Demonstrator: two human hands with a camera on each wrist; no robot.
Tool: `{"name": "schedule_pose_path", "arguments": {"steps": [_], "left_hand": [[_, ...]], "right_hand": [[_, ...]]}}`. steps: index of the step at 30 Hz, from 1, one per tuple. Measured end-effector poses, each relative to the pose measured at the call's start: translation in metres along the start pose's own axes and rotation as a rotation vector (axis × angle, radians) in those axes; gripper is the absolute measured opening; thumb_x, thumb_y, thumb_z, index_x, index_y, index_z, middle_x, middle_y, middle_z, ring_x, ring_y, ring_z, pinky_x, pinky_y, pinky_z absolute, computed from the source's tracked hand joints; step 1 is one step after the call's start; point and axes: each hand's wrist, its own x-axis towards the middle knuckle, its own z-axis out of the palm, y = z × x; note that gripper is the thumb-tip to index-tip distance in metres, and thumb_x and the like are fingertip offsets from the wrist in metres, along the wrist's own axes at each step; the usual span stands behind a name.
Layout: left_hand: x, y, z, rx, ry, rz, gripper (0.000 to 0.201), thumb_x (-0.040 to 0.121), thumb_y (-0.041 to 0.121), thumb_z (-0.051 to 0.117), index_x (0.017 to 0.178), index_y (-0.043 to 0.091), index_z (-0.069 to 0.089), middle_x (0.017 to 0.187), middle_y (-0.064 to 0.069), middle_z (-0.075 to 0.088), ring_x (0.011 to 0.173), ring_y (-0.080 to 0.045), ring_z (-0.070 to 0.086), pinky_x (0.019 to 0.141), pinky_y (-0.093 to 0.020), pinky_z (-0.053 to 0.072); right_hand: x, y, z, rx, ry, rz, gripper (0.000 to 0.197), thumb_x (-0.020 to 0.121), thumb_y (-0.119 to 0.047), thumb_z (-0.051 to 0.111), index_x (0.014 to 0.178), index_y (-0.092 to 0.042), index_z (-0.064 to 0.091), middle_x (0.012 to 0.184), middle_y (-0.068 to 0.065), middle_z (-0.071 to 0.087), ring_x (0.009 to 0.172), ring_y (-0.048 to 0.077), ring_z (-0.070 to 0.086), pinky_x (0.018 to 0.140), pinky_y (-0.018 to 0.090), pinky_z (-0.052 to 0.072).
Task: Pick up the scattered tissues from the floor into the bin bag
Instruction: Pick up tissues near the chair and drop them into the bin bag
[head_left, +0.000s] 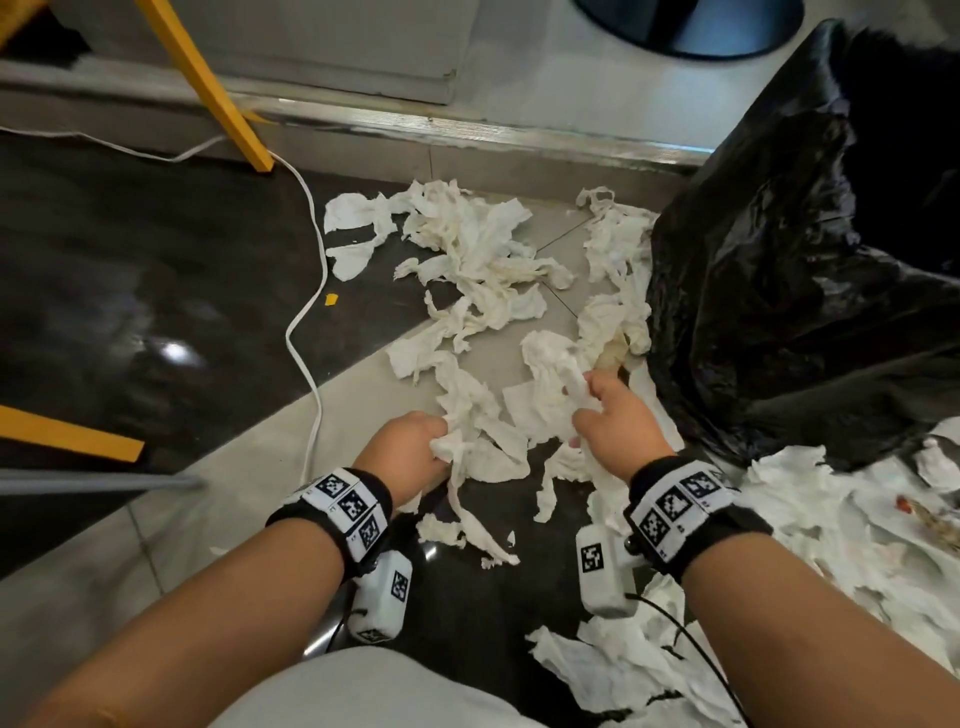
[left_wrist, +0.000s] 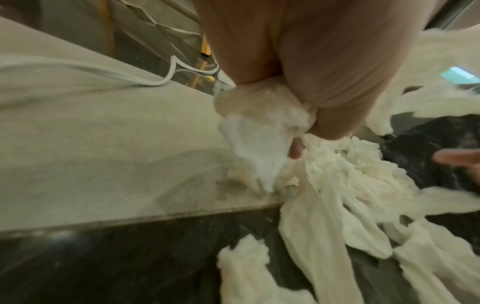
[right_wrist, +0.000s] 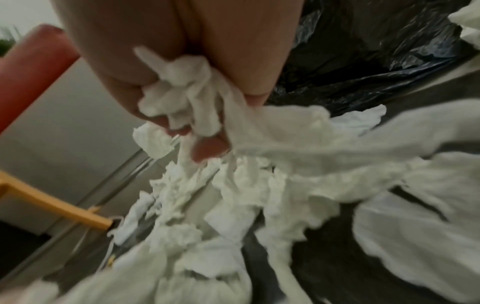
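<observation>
STEP: gather | HANDS: my left hand (head_left: 410, 441) and right hand (head_left: 613, 415) each clutch a wad of tissues (head_left: 483, 260), frame centre | TARGET: bag (head_left: 779, 260), right | METHOD: I should bunch tightly, lift trailing strips clear, avoid cable (head_left: 306, 322).

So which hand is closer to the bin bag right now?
Right. The right hand grips tissues just beside the bin bag, close to its near edge. The left hand grips tissues farther away, on the other side of the right hand.
</observation>
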Motion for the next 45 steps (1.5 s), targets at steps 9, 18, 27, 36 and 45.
{"name": "schedule_pose_path", "arguments": {"steps": [9,18,27,36,45], "left_hand": [[-0.014,-0.013,0.014,0.056,-0.1,0.126,0.067,0.082,0.035,0.061,0.142,0.035,0.03,0.117,-0.002,0.049,0.108,-0.02,0.051,0.091,-0.026,0.04],[-0.016,-0.019,0.039,0.375,-0.266,0.166,0.024,0.088,0.022,0.053,0.107,0.009,0.058,0.113,-0.013,0.047,0.103,-0.032,0.051,0.081,-0.032,0.042],[-0.015,-0.027,0.007,-0.142,0.107,-0.037,0.002,0.082,0.012,0.057,0.08,0.011,0.058,0.088,-0.006,0.058,0.082,-0.023,0.057,0.07,-0.028,0.043],[-0.027,-0.048,0.024,0.072,-0.239,0.052,0.072,0.074,0.041,0.07,0.136,0.038,0.035,0.127,-0.001,0.046,0.115,-0.021,0.049,0.099,-0.032,0.042],[-0.017,-0.056,0.028,0.272,-0.224,0.152,0.018,0.083,0.022,0.055,0.098,0.013,0.059,0.113,-0.005,0.049,0.096,-0.025,0.055,0.082,-0.033,0.045]], "right_hand": [[-0.024,0.051,0.054,-0.751,-0.383,-0.059,0.041,0.091,-0.022,0.055,0.131,-0.021,0.047,0.127,0.008,0.042,0.111,0.028,0.055,0.093,0.031,0.044],[-0.013,-0.004,0.016,-0.182,0.092,0.062,0.033,0.077,-0.041,0.071,0.066,-0.017,0.052,0.083,0.002,0.062,0.076,0.02,0.059,0.067,0.03,0.048],[0.002,-0.028,0.015,0.345,0.15,0.097,0.023,0.085,0.001,0.057,0.084,-0.021,0.055,0.113,0.006,0.058,0.07,0.013,0.064,0.071,0.037,0.059],[0.004,0.026,0.063,-0.744,-0.31,0.093,0.065,0.09,-0.031,0.056,0.146,-0.025,0.023,0.133,0.016,0.045,0.121,0.032,0.049,0.1,0.039,0.043],[0.02,0.01,0.023,-0.108,0.113,0.14,0.025,0.069,-0.01,0.064,0.085,0.01,0.062,0.069,0.02,0.055,0.069,0.033,0.057,0.066,0.037,0.049]]}}
